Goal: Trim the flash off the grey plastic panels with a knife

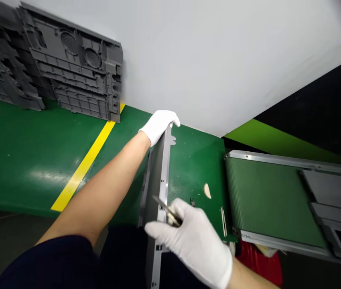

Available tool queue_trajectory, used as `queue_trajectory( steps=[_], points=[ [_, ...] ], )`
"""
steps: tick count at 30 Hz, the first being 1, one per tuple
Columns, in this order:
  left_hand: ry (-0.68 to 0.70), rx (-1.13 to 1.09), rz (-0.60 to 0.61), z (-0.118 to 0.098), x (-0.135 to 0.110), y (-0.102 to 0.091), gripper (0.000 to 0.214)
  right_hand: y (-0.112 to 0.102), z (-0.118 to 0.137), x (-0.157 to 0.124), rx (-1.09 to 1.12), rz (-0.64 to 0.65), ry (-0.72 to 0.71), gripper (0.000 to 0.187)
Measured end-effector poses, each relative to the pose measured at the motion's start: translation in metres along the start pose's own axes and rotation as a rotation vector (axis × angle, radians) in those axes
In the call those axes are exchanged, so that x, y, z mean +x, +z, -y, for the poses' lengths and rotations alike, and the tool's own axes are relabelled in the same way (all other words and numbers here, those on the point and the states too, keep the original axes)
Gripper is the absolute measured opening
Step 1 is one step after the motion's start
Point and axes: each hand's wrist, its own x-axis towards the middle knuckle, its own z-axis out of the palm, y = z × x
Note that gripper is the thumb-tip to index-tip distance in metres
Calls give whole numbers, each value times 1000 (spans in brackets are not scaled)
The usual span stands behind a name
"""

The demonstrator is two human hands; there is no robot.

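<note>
A grey plastic panel [157,172] stands on edge in front of me, its narrow side with small holes turned up. My left hand [160,123], in a white glove, is closed over the panel's far corner. My right hand [193,241], gloved too, grips a small knife [166,207]. The metal blade points away to the left, above the panel's near half, and the fingers partly hide the handle. From this angle I cannot tell whether the blade touches the edge.
More grey moulded panels [80,76] lean against the white wall [188,60] at left. The green table [32,160] bears a yellow stripe [84,166] and a pale half-round piece [207,191]. On the right, a conveyor belt [269,196] carries another grey panel [335,200].
</note>
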Motion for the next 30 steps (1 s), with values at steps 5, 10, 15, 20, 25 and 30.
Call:
queue_trajectory(
  steps=[5, 10, 15, 20, 25, 30],
  points=[
    [-88, -34, 65, -2, -3, -10, 26, -32, 0, 24, 43, 43, -147, 46],
    [-193, -190, 112, -7, -7, -14, 48, -88, 7, 105, -330, -249, -318, 54],
    [-283, -279, 145, -12, -4, -17, 49, -103, 33, 159, -682, -316, -266, 62],
    [-251, -232, 113, -17, -7, -19, 46, -99, 52, 152, -942, -371, -255, 65],
    [-258, -244, 129, -19, -10, -16, 42, -96, 51, 143, -1076, -422, -306, 66],
    [-246, -254, 128, -15, -9, -13, 42, -93, 47, 142, -1119, -436, -308, 68]
  ],
)
